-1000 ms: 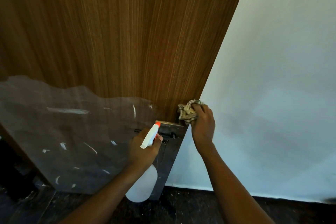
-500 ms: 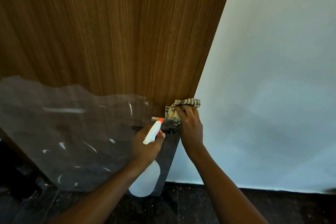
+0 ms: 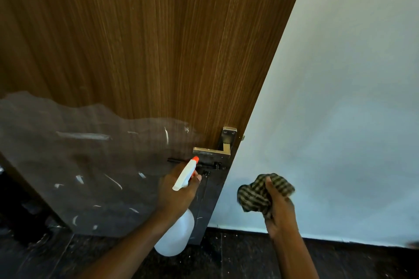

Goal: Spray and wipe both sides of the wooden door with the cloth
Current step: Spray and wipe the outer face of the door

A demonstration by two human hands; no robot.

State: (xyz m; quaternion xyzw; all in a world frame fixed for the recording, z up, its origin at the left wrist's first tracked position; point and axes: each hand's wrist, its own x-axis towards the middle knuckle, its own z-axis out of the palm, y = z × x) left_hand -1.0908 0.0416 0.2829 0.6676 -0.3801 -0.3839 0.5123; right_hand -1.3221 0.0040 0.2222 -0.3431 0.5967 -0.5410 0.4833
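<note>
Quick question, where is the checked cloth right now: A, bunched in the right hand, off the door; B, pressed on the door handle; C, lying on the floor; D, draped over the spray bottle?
A: the right hand grips the bunched cloth in front of the wall, clear of the door handle.

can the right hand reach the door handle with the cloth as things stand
Probably yes: the right hand, gripping the cloth, is below and right of the door handle, with nothing between them.
</note>
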